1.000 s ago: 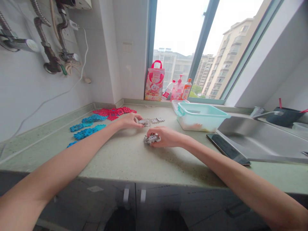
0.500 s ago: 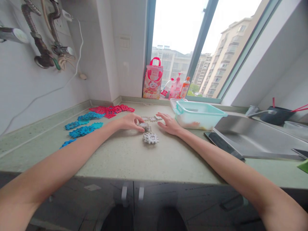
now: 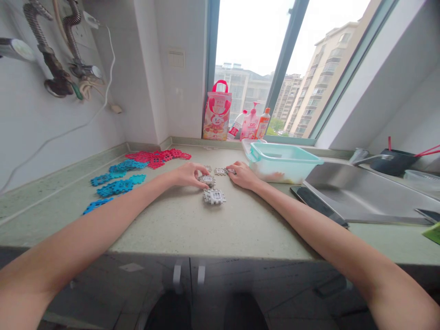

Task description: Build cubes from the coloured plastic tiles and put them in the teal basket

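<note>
My left hand (image 3: 189,176) reaches in from the left, its fingertips pinching a small grey-white interlocking plastic tile (image 3: 206,180) on the green speckled counter (image 3: 172,229). My right hand (image 3: 242,175) has its fingertips on the end of a short row of similar tiles (image 3: 220,171). A larger square grey-white tile piece (image 3: 214,196) lies loose just below both hands, touching neither. To the left lie red lattice plastic pieces (image 3: 157,157) and blue lattice plastic pieces (image 3: 118,186).
A plastic box with a teal lid (image 3: 283,160) stands just right of my right hand. Beyond it are a steel sink (image 3: 360,195) and a dark phone (image 3: 316,203). A printed bag (image 3: 217,117) and several bottles (image 3: 252,124) stand on the window sill.
My right hand has moved left from beside the box, and its spread fingers have closed onto the tile row. My left hand stays on its tile. The camera view has shifted slightly.
</note>
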Available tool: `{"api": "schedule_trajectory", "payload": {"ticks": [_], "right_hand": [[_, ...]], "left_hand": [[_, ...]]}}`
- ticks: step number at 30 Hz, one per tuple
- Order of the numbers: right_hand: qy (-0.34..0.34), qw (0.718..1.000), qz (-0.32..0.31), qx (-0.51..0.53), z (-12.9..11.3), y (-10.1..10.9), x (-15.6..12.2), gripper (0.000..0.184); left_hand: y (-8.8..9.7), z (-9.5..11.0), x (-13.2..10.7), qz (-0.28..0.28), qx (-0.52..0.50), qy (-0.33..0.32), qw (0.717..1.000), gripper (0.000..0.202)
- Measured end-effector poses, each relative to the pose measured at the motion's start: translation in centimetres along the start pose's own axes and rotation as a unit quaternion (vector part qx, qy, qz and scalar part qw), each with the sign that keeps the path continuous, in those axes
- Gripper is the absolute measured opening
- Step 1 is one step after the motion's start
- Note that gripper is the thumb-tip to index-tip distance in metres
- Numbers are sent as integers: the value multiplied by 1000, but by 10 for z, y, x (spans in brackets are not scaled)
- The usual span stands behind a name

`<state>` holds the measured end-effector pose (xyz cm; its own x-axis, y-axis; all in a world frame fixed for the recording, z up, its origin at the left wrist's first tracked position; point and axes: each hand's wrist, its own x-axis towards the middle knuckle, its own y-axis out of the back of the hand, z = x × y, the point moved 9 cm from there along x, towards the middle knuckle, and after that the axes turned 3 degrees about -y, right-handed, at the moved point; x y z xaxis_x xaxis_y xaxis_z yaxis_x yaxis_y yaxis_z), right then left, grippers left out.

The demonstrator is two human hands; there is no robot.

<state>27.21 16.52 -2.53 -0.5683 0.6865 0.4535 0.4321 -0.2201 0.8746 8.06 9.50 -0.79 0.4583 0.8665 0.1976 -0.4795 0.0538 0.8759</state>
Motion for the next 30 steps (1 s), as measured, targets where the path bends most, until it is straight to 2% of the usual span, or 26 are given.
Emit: {"api": "schedule_trajectory", "payload": {"ticks": [7,12,15,17,19,22,24,27,30], "right_hand": [[-17,998,-27,60,9,-5,2,24],[-71,992,44,98,15,9,4,26],[-25,990,51,126,0,9,6,29],[25,992,12,121,-15,2,6,25],[46,993,-23,108,-23,-4,5,21],[33,994,-34,97,-24,-3,4,20],[35,994,-29,95,-25,1,2,20],[40,993,-16,106,-26,10,0,20],[31,994,-17,105,-25,14,-3,22]], "left_hand": [[4,-9,-3,-8,-2,20,1000,64],[5,-7,-3,12,-3,27,1000,67],[2,-1,-1,-7,7,16,1000,65],[2,3,0,-28,2,-1,1000,66],[6,4,0,-40,-20,-18,999,60],[18,-8,3,14,-13,-12,1000,56],[20,-21,5,54,50,17,997,58],[7,-35,9,33,139,34,989,55],[2,-40,8,28,154,25,987,50]]}}
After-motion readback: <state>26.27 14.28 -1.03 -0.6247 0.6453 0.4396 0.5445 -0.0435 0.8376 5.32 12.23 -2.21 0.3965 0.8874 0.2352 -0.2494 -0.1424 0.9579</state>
